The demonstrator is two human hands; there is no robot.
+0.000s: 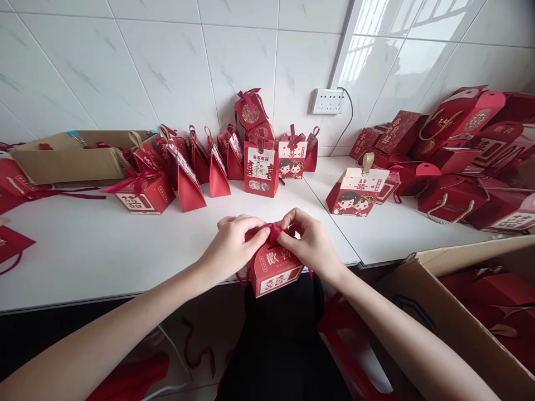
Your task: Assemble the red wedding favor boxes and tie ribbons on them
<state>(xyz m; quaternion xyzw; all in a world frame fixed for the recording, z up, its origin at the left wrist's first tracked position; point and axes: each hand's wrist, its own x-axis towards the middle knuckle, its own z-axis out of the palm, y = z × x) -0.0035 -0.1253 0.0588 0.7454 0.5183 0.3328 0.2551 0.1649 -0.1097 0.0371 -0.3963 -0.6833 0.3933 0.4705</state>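
A small red gift box (273,270) with white characters on its front sits at the near edge of the white table (104,250). A red ribbon (273,230) runs over its top. My left hand (234,245) pinches the ribbon from the left, fingers closed on it. From the right, my right hand (311,242) pinches the same ribbon, fingertips meeting the left hand's above the box. A loop of ribbon hangs below the box's left corner.
Several finished red gift boxes (261,167) stand along the tiled wall, one with a bow (144,192) at the left. A brown cardboard box (71,156) lies at the back left. More red boxes and bags (460,161) pile at the right. An open carton (480,323) stands below right.
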